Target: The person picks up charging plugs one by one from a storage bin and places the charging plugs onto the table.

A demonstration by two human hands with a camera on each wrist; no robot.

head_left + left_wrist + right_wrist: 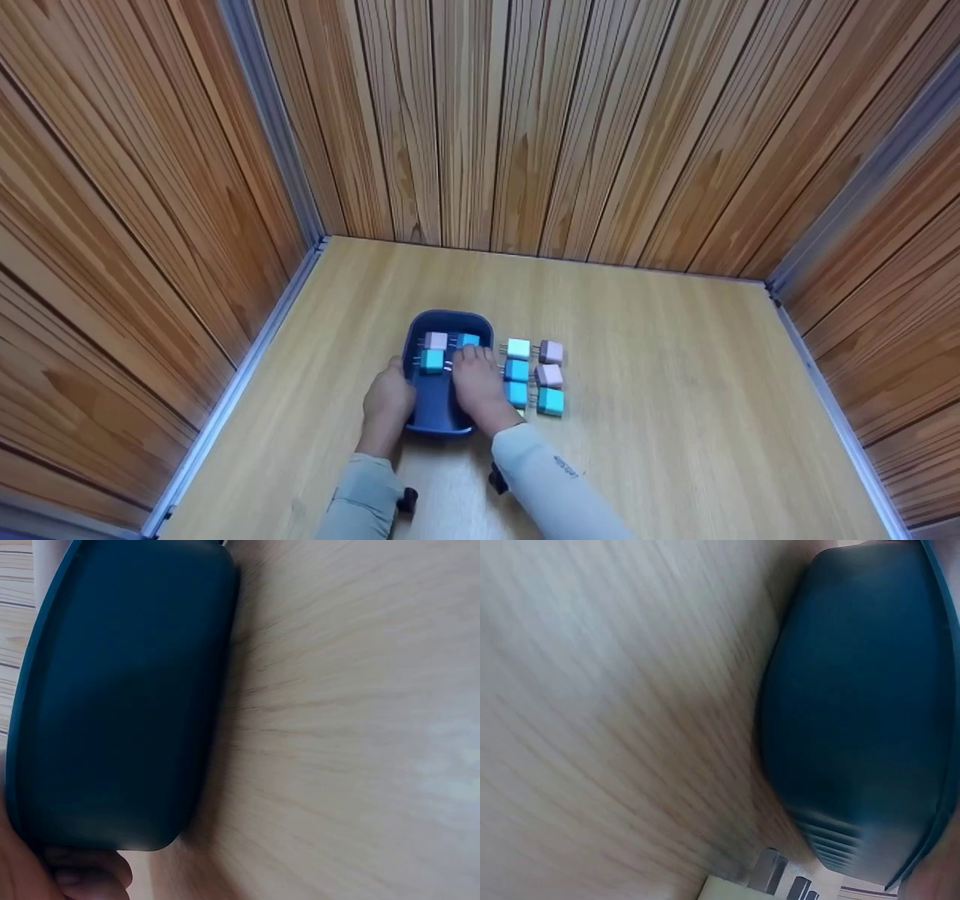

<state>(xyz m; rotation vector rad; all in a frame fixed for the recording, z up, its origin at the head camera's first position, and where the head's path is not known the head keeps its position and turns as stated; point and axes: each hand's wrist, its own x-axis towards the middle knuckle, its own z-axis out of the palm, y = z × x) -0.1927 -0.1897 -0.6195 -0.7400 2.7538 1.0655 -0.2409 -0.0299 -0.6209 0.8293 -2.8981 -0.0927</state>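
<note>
1. Brown wood makes the wall [112, 225] on the far left, beside the table [300, 420].
2. Next comes the left hand [389, 396]. Its fingers curl round the left side of the dark blue tub [435, 405], which sits on the table. A firm, still hold should stop the tub from sliding.
3. Inside the tub are a pink plug [436, 340], a teal plug [432, 361] just nearer, and a blue plug [468, 341] to their right. Their pins seem to point left.
4. The right hand [480, 379] is apart from the left, bent down into the tub's right part. Metal pins [448, 367] poke out by its fingertips, so a plug is probably under there. I cannot tell if the fingers pinch it. Best to go gently, pins left, and not bump the teal plug.
5. More plugs stand on the table at the right, like the purple plug [552, 352]. The wrist is close to them, so lift it high to keep the rows neat.
</note>
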